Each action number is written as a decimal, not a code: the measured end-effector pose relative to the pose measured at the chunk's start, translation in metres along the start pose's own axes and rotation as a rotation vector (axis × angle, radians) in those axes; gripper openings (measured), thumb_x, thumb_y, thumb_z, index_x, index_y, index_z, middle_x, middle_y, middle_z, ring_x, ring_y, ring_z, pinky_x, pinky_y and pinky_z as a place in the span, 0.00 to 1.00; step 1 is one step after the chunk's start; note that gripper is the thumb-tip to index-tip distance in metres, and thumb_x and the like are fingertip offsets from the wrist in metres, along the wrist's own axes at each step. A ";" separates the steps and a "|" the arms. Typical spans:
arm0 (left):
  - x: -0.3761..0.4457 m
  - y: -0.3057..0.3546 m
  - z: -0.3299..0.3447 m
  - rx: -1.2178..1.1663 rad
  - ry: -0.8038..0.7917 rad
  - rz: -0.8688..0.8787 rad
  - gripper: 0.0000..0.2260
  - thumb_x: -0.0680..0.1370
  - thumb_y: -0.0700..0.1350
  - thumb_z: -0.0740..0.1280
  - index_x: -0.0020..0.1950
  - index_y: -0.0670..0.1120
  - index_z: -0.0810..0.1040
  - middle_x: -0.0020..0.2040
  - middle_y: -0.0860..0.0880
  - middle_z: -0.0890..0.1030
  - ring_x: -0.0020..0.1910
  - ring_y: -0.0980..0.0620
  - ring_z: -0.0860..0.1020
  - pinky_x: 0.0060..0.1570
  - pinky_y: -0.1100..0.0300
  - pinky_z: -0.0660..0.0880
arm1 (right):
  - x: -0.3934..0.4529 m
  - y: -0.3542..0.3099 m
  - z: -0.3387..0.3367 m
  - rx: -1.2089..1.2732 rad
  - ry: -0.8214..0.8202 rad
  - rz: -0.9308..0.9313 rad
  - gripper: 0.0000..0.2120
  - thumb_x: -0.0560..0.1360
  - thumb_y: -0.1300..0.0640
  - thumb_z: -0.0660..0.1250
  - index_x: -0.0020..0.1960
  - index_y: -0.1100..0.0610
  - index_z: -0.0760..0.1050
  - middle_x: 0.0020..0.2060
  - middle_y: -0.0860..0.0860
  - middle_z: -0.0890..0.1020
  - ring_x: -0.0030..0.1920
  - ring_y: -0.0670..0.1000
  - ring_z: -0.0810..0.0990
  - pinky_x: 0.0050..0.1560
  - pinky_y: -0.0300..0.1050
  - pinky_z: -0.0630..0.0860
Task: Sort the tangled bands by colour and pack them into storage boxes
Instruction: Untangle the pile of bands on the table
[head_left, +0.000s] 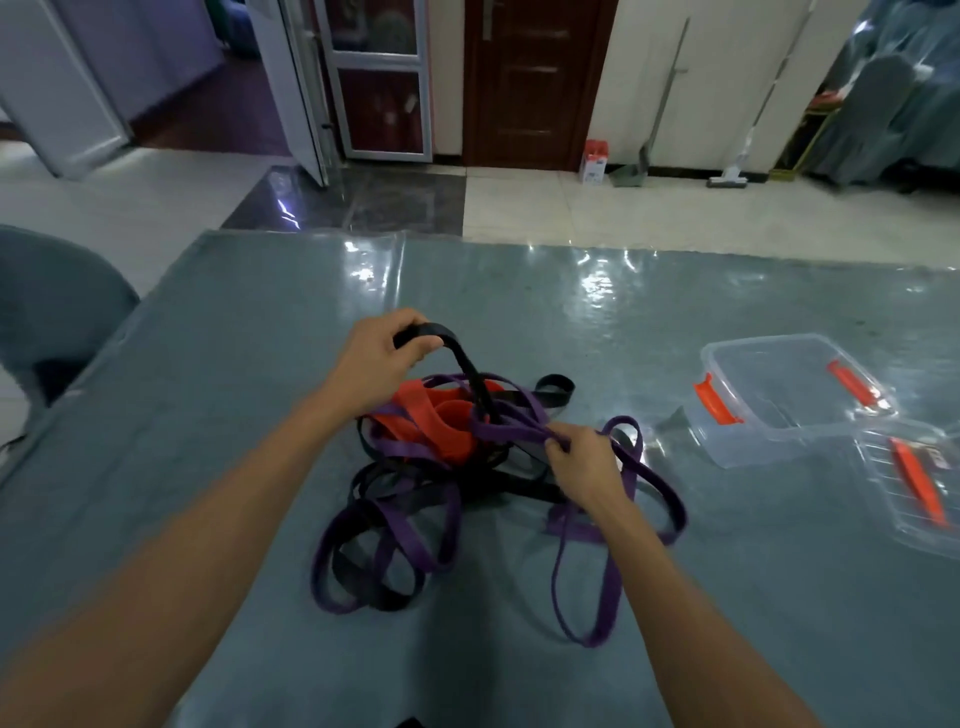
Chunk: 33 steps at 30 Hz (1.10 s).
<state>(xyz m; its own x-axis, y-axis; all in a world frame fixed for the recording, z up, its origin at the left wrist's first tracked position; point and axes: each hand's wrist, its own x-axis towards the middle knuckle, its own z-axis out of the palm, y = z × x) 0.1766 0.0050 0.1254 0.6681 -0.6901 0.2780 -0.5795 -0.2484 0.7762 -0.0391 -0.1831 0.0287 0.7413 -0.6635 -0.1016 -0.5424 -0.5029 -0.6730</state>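
On the grey-blue table (218, 395) under its clear plastic sheet, the tangled heap of flat elastic bands lies between my forearms. My left hand (376, 358) has its fingers curled round a loop of black band (457, 358), lifted taut above the heap. My right hand (582, 462) pinches a purple band (509, 431) at the heap's right edge. Wide orange bands (447, 421) sit in the middle, beneath the purple ones. To the right, well apart, stands a clear plastic storage box with orange latches (779, 400), its clear lid (914, 478) just beside it.
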 end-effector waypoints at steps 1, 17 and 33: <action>-0.002 -0.002 -0.005 -0.010 0.036 -0.009 0.04 0.79 0.44 0.71 0.45 0.46 0.80 0.35 0.43 0.80 0.37 0.41 0.79 0.41 0.49 0.76 | 0.000 0.001 0.004 -0.012 -0.029 0.019 0.14 0.79 0.59 0.63 0.59 0.49 0.82 0.35 0.47 0.82 0.35 0.48 0.78 0.38 0.41 0.71; -0.021 -0.024 -0.013 -0.041 -0.152 -0.078 0.06 0.78 0.48 0.72 0.42 0.52 0.80 0.33 0.52 0.79 0.33 0.55 0.77 0.41 0.50 0.76 | -0.003 -0.031 0.037 0.044 -0.128 -0.007 0.24 0.76 0.57 0.72 0.70 0.54 0.73 0.47 0.48 0.83 0.50 0.50 0.81 0.57 0.47 0.77; -0.040 -0.051 0.029 0.142 -0.364 -0.105 0.05 0.77 0.51 0.74 0.42 0.55 0.81 0.39 0.53 0.82 0.42 0.52 0.81 0.48 0.46 0.79 | -0.016 0.000 0.063 0.218 -0.053 0.098 0.20 0.74 0.57 0.70 0.66 0.52 0.76 0.50 0.47 0.84 0.47 0.48 0.83 0.54 0.51 0.81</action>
<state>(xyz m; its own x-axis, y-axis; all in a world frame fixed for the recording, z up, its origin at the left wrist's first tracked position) 0.1660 0.0257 0.0580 0.5329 -0.8454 -0.0376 -0.5923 -0.4043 0.6970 -0.0261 -0.1377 -0.0157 0.7123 -0.6702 -0.2084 -0.5186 -0.3025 -0.7997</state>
